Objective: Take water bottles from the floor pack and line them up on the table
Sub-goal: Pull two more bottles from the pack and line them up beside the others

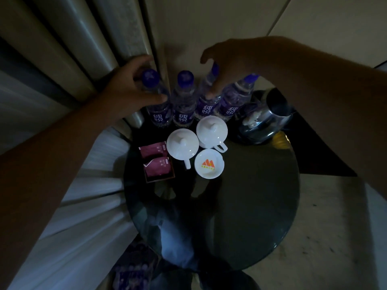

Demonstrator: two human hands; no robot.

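Note:
Several clear water bottles with purple caps and purple labels stand in a row at the far edge of the round dark glass table (251, 206). My left hand (134, 84) is wrapped around the leftmost bottle (158, 109) near its shoulder. My right hand (228, 61) reaches over the third bottle (206, 105), fingers around its neck. Between them stands the second bottle (183, 105), and the fourth bottle (234, 101) leans at the right end. The floor pack (132, 275) with purple wrap shows dimly below the table's near edge.
Two white lidded cups (182, 144) (212, 130), a white dish with an orange logo (209, 163), a box of maroon tea sachets (158, 164) and a shiny kettle (266, 116) share the table. Curtains (62, 49) hang at the left, a wall behind.

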